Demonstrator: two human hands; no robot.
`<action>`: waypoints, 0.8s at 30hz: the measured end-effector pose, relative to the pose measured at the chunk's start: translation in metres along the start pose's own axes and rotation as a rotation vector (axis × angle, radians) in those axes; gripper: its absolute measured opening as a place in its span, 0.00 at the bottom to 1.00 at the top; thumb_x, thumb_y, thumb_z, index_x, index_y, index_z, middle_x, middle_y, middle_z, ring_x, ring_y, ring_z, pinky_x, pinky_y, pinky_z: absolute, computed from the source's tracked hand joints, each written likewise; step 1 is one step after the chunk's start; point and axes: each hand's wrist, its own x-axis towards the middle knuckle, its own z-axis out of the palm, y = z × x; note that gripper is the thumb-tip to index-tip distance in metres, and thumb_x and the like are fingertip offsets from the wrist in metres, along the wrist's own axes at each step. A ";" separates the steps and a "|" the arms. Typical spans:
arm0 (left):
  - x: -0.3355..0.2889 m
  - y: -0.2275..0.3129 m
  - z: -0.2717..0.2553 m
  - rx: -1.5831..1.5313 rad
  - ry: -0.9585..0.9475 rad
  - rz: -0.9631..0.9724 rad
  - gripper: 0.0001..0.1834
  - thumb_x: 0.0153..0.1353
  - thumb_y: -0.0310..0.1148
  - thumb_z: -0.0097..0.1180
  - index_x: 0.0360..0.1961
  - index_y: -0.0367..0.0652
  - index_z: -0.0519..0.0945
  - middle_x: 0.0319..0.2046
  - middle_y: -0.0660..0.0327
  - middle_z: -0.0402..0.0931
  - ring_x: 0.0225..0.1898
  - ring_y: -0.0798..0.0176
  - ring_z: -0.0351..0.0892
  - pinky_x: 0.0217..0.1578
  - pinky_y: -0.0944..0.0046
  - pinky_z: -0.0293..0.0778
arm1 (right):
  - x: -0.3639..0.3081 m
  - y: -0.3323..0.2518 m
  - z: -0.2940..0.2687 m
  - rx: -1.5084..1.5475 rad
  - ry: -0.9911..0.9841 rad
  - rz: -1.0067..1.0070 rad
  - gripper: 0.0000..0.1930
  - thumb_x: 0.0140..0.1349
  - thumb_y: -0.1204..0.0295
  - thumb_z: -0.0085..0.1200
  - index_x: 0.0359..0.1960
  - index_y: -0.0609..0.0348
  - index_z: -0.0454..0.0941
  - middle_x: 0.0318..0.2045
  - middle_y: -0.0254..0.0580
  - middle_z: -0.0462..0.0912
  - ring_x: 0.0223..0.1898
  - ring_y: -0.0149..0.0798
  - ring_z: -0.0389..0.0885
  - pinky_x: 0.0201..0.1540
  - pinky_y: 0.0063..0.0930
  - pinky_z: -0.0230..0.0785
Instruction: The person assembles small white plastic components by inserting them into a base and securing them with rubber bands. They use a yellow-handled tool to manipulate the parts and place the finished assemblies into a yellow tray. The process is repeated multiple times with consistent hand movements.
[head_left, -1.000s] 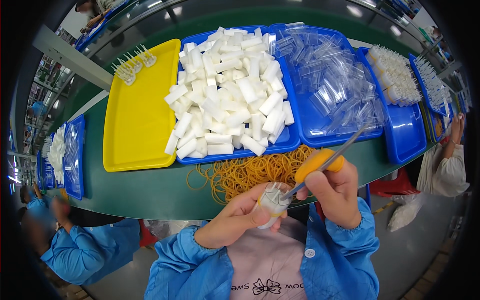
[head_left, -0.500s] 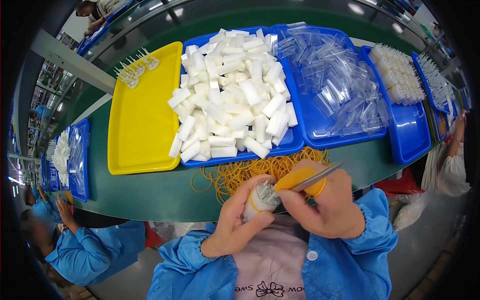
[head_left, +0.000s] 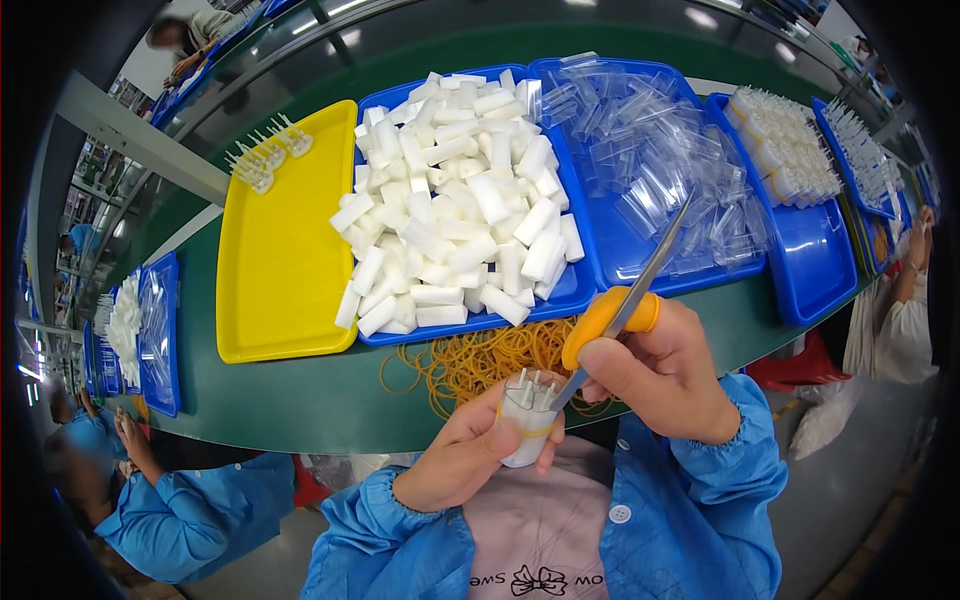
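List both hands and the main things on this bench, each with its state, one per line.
Left hand: closed around white cylinder
Right hand: gripping orange-handled tool
White cylinder: banded, slightly tilted, prongs up
Orange-handled tool: slanted, lower end at cylinder's rim
Rubber bands: loose, piled
Yellow tray: holding pronged pieces
White blocks: heaped in one blue tray
Clear pieces: heaped in another blue tray

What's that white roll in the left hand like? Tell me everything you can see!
The white roll is a short cylinder, white, with what looks like clear plastic around its upper part. A thin yellow band circles it, and thin white prongs stick out of its top. It tilts slightly, prongs up, held in the left hand, near the pile of yellow rings. The metal end of the yellow-handled tool is at its right rim; whether they touch is unclear.
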 end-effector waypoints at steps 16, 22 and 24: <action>0.005 0.005 -0.002 -0.059 -0.072 -0.143 0.41 0.57 0.62 0.48 0.57 0.35 0.61 0.33 0.53 0.71 0.31 0.64 0.72 0.32 0.67 0.68 | 0.000 0.006 -0.005 0.117 0.040 0.069 0.09 0.65 0.71 0.48 0.40 0.66 0.73 0.27 0.35 0.77 0.26 0.22 0.75 0.28 0.15 0.70; 0.004 -0.005 -0.009 -0.156 -0.109 -0.107 0.38 0.58 0.57 0.51 0.59 0.40 0.59 0.41 0.55 0.70 0.39 0.66 0.71 0.40 0.67 0.67 | -0.001 0.004 -0.004 0.122 0.015 0.140 0.09 0.65 0.68 0.48 0.36 0.62 0.72 0.27 0.35 0.75 0.24 0.23 0.74 0.27 0.15 0.69; 0.004 -0.004 -0.007 -0.123 -0.069 -0.067 0.37 0.59 0.56 0.52 0.59 0.39 0.59 0.41 0.56 0.70 0.39 0.66 0.70 0.40 0.67 0.67 | -0.001 0.005 -0.004 0.120 0.015 0.156 0.09 0.65 0.68 0.48 0.36 0.62 0.72 0.26 0.35 0.75 0.24 0.22 0.74 0.27 0.15 0.69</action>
